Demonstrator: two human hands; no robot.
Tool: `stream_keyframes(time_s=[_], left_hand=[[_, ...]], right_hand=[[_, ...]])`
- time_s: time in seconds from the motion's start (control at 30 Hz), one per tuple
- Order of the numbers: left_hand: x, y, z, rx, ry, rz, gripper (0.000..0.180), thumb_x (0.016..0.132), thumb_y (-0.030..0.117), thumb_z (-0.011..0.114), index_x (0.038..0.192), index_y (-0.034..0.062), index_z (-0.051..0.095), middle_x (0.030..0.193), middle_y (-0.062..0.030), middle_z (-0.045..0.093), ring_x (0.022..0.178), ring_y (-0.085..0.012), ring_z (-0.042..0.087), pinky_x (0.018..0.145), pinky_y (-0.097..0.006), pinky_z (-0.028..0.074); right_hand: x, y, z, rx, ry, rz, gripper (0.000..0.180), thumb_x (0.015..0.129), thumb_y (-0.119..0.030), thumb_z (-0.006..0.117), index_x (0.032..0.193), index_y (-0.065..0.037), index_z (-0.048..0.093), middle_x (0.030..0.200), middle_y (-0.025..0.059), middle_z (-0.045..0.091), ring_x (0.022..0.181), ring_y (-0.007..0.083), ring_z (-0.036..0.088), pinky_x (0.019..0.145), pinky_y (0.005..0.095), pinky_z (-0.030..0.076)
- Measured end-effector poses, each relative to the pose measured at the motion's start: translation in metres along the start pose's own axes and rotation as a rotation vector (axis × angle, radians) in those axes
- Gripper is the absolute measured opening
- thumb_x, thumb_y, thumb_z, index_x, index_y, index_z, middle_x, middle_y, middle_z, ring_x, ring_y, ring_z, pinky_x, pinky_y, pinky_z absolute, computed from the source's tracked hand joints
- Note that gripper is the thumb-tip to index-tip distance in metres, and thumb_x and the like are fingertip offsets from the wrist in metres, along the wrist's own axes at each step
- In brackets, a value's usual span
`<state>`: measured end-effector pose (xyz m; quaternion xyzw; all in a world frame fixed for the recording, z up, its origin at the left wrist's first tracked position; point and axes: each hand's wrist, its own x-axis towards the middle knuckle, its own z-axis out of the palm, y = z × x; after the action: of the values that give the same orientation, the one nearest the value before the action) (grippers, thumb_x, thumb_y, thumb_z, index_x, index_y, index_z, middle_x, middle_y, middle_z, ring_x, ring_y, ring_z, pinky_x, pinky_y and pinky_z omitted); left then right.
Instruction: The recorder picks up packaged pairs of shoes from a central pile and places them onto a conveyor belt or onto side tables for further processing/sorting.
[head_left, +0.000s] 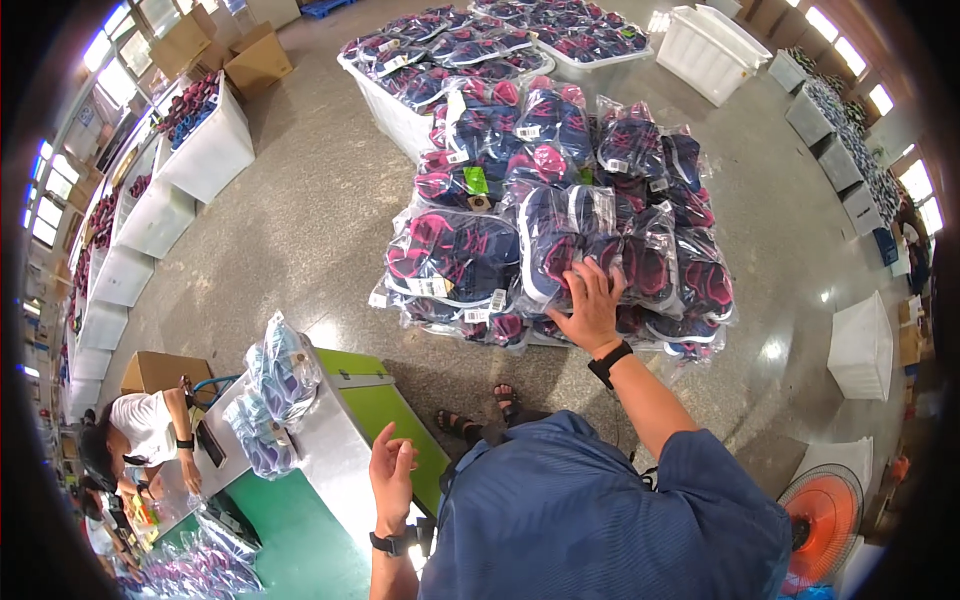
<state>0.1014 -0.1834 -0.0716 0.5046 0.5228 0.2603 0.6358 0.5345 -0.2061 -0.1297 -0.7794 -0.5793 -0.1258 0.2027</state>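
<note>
My right hand (592,305) rests on a clear plastic bag holding a pair of navy shoes with pink lining (552,245). Its fingers are spread over the near end of the bag, and I see no closed grip. That bag lies on a wide stack of similar bagged shoes (455,255), several with white labels. Down by my left side, my left hand (391,475) is raised beside the grey table (345,455), fingers loosely bent and apart, holding nothing. Each wrist wears a dark band.
Light-blue bagged shoes (265,425) lie on the table, where a co-worker in a white top (150,430) bends over. White tubs of bagged shoes (385,105) stand beyond the stack. An empty-looking white tub (705,60) is far right; an orange fan (820,520) stands near right.
</note>
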Motion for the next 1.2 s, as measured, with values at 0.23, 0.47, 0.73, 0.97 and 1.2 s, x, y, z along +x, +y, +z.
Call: stream_keyframes(time_s=[0.23, 0.47, 0.73, 0.97, 1.2], left_hand=[[-0.033, -0.068, -0.044, 0.056, 0.237, -0.093, 0.05, 0.098, 0.027, 0.066, 0.136, -0.0028, 0.053, 0.098, -0.008, 0.069, 0.084, -0.0116, 0.063, 0.069, -0.025, 0.051], [-0.062, -0.135, -0.073, 0.06, 0.332, -0.243, 0.05, 0.097, 0.028, 0.066, 0.137, 0.0019, 0.053, 0.1, -0.0095, 0.068, 0.087, -0.0159, 0.066, 0.069, -0.028, 0.053], [-0.12, -0.196, -0.139, 0.227, 0.345, -0.34, 0.054, 0.094, 0.035, 0.067, 0.135, 0.0024, 0.056, 0.105, -0.0187, 0.072, 0.097, -0.0275, 0.071, 0.082, -0.037, 0.056], [-0.223, -0.28, -0.256, 0.638, 0.375, -0.708, 0.07, 0.084, 0.051, 0.071, 0.135, 0.0049, 0.059, 0.12, -0.023, 0.068, 0.115, -0.0391, 0.063, 0.099, -0.044, 0.05], [-0.266, -0.33, -0.392, 0.65, 0.623, -0.806, 0.068, 0.082, 0.046, 0.07, 0.133, 0.0018, 0.06, 0.121, -0.0243, 0.067, 0.116, -0.0392, 0.063, 0.101, -0.044, 0.05]], right_hand=[[0.01, -0.019, -0.022, -0.012, -0.028, 0.02, 0.069, 0.075, -0.04, 0.082, 0.133, -0.015, 0.055, 0.139, 0.0085, 0.048, 0.142, 0.0315, 0.033, 0.117, 0.0635, 0.01], [0.031, -0.081, -0.032, 0.187, -0.013, -0.191, 0.06, 0.078, -0.03, 0.08, 0.13, -0.009, 0.057, 0.134, 0.0113, 0.052, 0.137, 0.0342, 0.04, 0.116, 0.054, 0.023], [0.035, -0.186, -0.007, 0.492, -0.178, -0.426, 0.056, 0.078, -0.009, 0.075, 0.129, -0.001, 0.055, 0.126, 0.0194, 0.058, 0.122, 0.0391, 0.054, 0.106, 0.046, 0.04], [0.038, -0.219, 0.035, 0.58, -0.425, -0.435, 0.049, 0.082, -0.005, 0.07, 0.128, 0.002, 0.055, 0.118, 0.0193, 0.059, 0.111, 0.037, 0.056, 0.101, 0.0423, 0.042], [0.057, -0.285, 0.053, 0.507, -0.539, -0.541, 0.049, 0.08, -0.005, 0.069, 0.126, 0.003, 0.056, 0.117, 0.0205, 0.059, 0.112, 0.0391, 0.055, 0.101, 0.0442, 0.043]])
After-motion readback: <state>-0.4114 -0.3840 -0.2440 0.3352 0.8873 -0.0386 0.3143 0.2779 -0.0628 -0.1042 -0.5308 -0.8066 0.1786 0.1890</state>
